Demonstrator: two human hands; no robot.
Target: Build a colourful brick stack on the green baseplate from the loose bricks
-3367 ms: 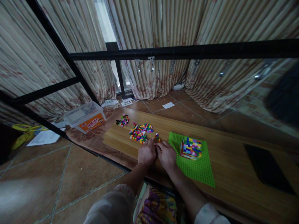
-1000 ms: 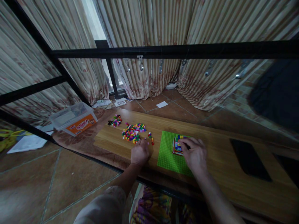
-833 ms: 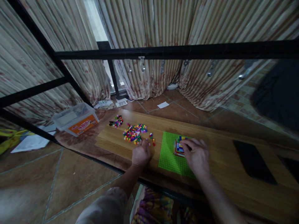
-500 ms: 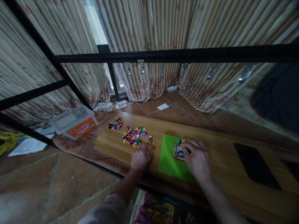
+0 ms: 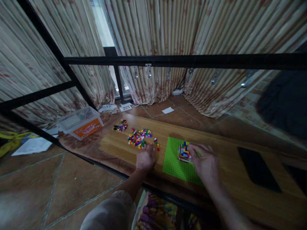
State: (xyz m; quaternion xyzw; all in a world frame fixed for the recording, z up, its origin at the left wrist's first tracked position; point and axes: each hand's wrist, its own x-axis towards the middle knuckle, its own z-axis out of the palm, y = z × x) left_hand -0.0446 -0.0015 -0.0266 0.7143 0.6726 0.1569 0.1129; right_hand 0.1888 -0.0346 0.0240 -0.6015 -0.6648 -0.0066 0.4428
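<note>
A green studded baseplate lies on the wooden board, bearing a small multicoloured building-brick structure with stepped sides. At the structure's right side is my right hand, thumb and fingertips pinched together; whatever lies between them is hidden. My left hand rests on the board with its fingers curled down at the near edge of a pile of small toy bricks. Anything in those fingers is too small to make out. A few loose bricks sit between the pile and the baseplate.
A smaller brick heap lies toward the board's far left end. Beyond it stands a clear plastic box with an orange label. A flat black panel lies at the right of the wooden board. A black metal rail crosses before the curtains.
The right hand has shifted slightly right, exposing more of the brick structure. My left hand stays at the pile's edge. The whole view has moved a little.
</note>
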